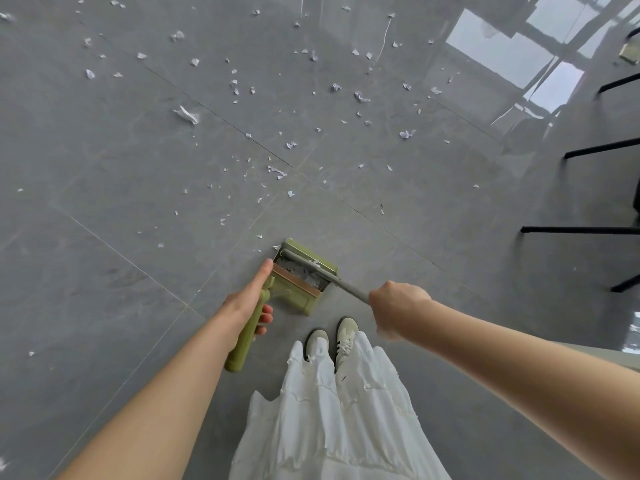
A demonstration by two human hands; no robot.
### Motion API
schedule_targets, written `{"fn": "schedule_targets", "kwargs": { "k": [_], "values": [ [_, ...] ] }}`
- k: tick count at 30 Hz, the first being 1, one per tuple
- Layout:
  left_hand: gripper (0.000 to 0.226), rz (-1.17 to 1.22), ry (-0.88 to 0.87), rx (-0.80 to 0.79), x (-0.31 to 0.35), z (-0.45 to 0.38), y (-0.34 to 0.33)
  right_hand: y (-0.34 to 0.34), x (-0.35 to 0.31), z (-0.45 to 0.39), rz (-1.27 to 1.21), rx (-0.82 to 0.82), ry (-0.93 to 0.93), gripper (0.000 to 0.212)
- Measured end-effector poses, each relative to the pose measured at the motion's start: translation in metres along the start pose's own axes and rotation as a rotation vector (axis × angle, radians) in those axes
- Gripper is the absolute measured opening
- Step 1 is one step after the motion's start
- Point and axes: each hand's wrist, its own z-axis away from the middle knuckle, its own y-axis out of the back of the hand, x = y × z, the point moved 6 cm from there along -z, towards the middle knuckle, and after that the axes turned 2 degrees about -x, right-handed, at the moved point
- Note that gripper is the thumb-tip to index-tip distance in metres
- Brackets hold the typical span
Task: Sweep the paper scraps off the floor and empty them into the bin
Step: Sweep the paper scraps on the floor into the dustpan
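Observation:
A green dustpan (304,299) stands on the grey floor just in front of my feet, with white scraps inside it. My left hand (247,301) grips its long green handle (242,344), thumb stretched along the top. My right hand (396,308) grips the grey broom stick (341,284). The broom's green head (311,259) lies across the dustpan's mouth. White paper scraps (277,172) lie scattered over the floor ahead, several larger crumpled ones (187,115) among them. No bin is in view.
Black metal furniture legs (585,230) reach in from the right edge. Bright window reflections (512,60) shine on the glossy tiles at the upper right. My white skirt (339,410) and pale shoes (346,337) are at the bottom centre.

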Motion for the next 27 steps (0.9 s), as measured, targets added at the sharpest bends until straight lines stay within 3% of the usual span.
{"fn": "schedule_targets", "kwargs": {
  "k": [3,8,11,17,23,27],
  "values": [
    [0.090,0.085,0.033,-0.077,-0.002,-0.001,-0.002,0.001,0.002,0.004,-0.003,0.015,-0.002,0.027],
    [0.058,0.117,0.074,-0.123,-0.003,0.007,-0.008,-0.001,0.002,0.008,-0.015,0.023,-0.003,0.028],
    [0.049,0.148,0.013,-0.053,-0.002,0.000,-0.010,0.001,0.005,0.012,-0.022,0.038,-0.017,0.032],
    [0.060,0.143,-0.100,0.158,-0.006,-0.007,-0.005,0.011,0.020,0.019,-0.033,0.097,-0.066,0.032],
    [0.058,0.126,-0.142,0.154,0.002,-0.010,-0.012,0.022,0.035,0.025,-0.040,0.123,-0.117,0.032],
    [0.047,0.158,-0.128,0.064,-0.004,-0.017,-0.024,0.027,0.047,0.024,-0.043,0.138,-0.160,0.032]
  ]
}}
